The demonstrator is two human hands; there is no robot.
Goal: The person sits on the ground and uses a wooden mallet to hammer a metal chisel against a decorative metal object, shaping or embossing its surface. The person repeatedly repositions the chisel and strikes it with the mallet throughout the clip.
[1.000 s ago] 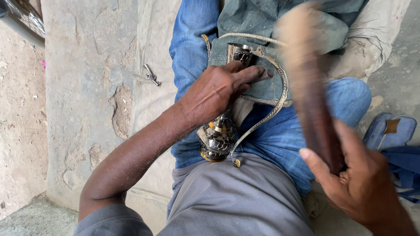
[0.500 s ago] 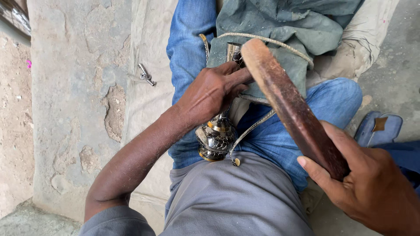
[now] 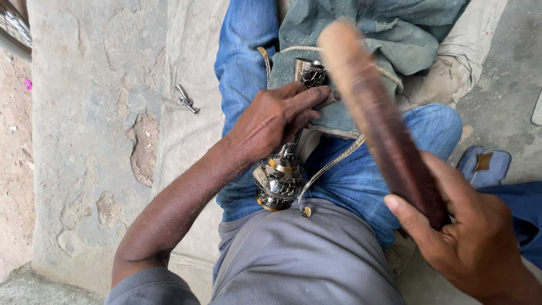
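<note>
The wooden stick has swung up off the goblet since a moment ago, blurred mid-stroke, so the beating goes on. The right hand grips its lower end; the left hand clamps the goblet, engraved silver with brass bands, across the lap on grey cloth.

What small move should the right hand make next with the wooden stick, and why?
Probably bring the wooden stick down onto the metal vase. The right hand holds the stick raised and blurred above the lap, while the left hand presses the vase against the green cloth, so the piece looks steadied for a stroke.
</note>
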